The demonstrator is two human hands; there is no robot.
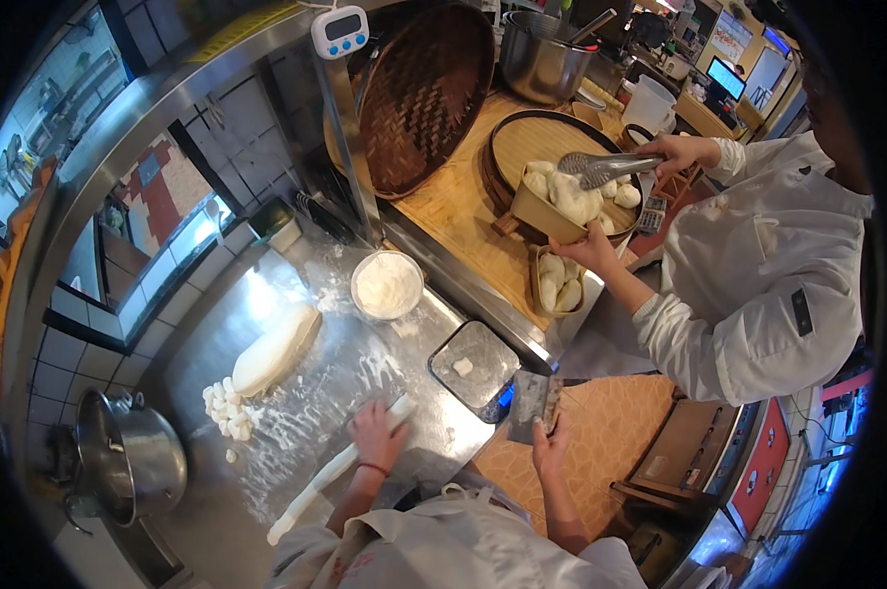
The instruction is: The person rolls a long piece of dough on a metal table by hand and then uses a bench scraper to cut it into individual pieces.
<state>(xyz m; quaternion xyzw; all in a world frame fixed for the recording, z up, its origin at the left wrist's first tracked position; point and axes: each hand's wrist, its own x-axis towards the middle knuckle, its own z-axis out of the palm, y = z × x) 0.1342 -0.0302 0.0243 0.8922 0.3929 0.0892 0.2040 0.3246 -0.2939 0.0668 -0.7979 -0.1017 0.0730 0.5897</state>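
The dough roll point(318, 486) lies by the near edge of the counter point(203, 506), left hand point(377, 435) loosely spread over its far end; right hand point(550, 447) grips a scraper point(532, 401). Likely soft, easily dented: best held lightly, fingers flat.

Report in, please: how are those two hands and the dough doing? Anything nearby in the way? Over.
Left hand over dough rope on counter. Right hand gripping flat blade. Scale beside blade, bearing small pale lump.
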